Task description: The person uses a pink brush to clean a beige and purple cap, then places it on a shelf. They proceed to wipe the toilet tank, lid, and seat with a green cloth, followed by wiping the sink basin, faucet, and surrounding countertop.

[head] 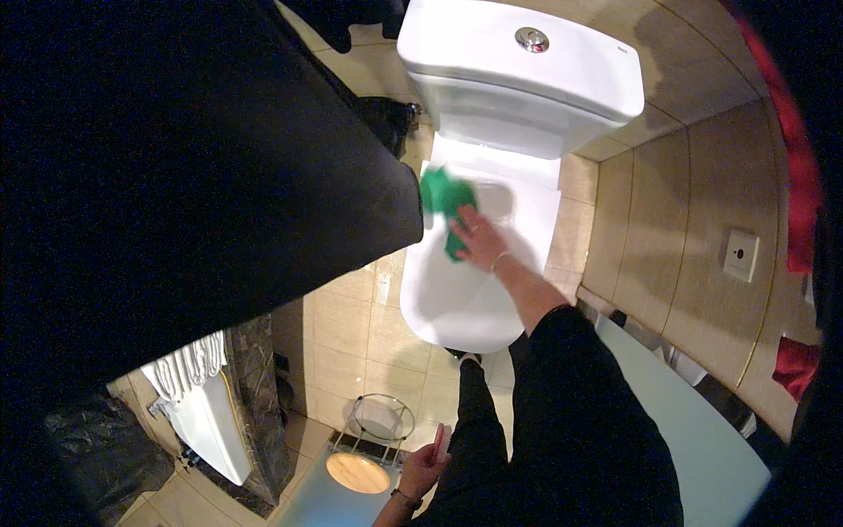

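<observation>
A white ceramic toilet with its lid down stands before me, its tank (514,66) at the back with a round chrome flush button (532,40). My right hand (479,240), with a thin bracelet at the wrist, presses a green cloth (454,192) onto the toilet lid (461,309). Hand and cloth are blurred. Lower down, beside my dark trouser leg, my left hand (423,471) grips a small flat pinkish-red object (442,443); what it is stays unclear. A large black shape (230,151) hides the left side of the view and reaches the lid's left edge.
A stool with a round wooden seat (359,472) and metal legs stands near my left hand. Lower left are a white fixture (207,428) with white draped fabric (188,365) and dark stone panels (253,402). At right lie a pale panel (691,428) and a tiled wall (658,224) with a switch plate (741,255).
</observation>
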Action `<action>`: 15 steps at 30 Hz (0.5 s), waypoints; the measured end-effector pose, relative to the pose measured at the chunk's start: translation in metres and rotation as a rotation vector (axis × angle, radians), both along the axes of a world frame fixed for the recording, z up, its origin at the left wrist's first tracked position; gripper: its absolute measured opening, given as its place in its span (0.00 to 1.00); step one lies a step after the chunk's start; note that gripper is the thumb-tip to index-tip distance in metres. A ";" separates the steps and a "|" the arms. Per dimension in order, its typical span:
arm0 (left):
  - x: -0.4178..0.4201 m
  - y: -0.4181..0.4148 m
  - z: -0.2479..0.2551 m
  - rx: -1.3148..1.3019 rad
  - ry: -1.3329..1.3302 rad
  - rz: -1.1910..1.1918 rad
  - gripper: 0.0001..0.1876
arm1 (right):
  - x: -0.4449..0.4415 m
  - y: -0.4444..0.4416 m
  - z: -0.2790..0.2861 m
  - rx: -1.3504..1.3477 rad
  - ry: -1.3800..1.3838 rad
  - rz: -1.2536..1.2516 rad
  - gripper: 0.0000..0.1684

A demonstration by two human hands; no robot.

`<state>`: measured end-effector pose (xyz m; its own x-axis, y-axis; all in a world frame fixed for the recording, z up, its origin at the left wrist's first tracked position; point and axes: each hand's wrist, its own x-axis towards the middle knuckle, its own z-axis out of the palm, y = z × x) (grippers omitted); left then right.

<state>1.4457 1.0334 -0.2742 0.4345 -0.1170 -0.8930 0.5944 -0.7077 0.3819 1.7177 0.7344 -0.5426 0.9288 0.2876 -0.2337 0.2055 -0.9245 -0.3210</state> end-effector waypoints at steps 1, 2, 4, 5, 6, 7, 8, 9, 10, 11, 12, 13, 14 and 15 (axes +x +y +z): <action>-0.007 0.004 -0.001 -0.006 -0.002 0.038 0.18 | 0.009 -0.011 0.011 -0.001 0.014 -0.110 0.46; -0.006 0.005 0.000 0.004 -0.011 0.006 0.18 | 0.014 -0.021 0.020 -0.027 0.042 -0.232 0.46; 0.002 -0.001 0.008 0.024 -0.031 -0.057 0.18 | 0.008 -0.029 0.025 -0.044 0.008 -0.405 0.44; 0.002 -0.002 0.010 0.017 -0.029 -0.047 0.18 | -0.001 -0.025 0.021 0.019 -0.028 -0.503 0.43; 0.006 -0.002 0.011 0.002 -0.029 -0.049 0.18 | -0.013 -0.015 0.020 -0.056 0.019 -0.519 0.43; 0.006 -0.003 0.011 -0.009 -0.028 -0.039 0.17 | -0.028 0.004 0.019 -0.127 0.067 -0.523 0.43; 0.003 -0.004 0.009 -0.012 -0.022 -0.030 0.17 | -0.050 0.024 0.015 -0.103 0.044 -0.426 0.41; 0.001 -0.003 0.008 -0.018 -0.016 -0.030 0.17 | -0.074 0.045 0.014 -0.061 0.074 -0.366 0.41; -0.001 -0.003 0.007 -0.021 -0.010 -0.030 0.17 | -0.102 0.063 0.012 0.066 0.124 -0.272 0.38; -0.003 -0.004 0.008 -0.026 -0.011 -0.016 0.16 | -0.125 0.088 0.020 0.038 0.217 -0.124 0.34; -0.001 -0.005 0.010 -0.032 -0.012 -0.017 0.16 | -0.157 0.107 0.003 0.279 0.133 -0.091 0.33; 0.000 -0.005 0.012 -0.031 -0.010 -0.016 0.16 | -0.179 0.127 -0.012 0.323 0.049 0.001 0.33; -0.005 -0.001 0.009 -0.035 -0.002 0.004 0.16 | -0.187 0.143 -0.010 0.140 0.043 0.144 0.32; -0.014 0.005 0.002 -0.039 0.009 0.030 0.16 | -0.182 0.151 0.002 0.101 -0.004 0.238 0.31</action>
<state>1.4315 1.0385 -0.2724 0.4302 -0.1383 -0.8921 0.6189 -0.6742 0.4029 1.5358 0.8858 -0.5407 0.8331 0.5196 -0.1894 0.4147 -0.8135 -0.4077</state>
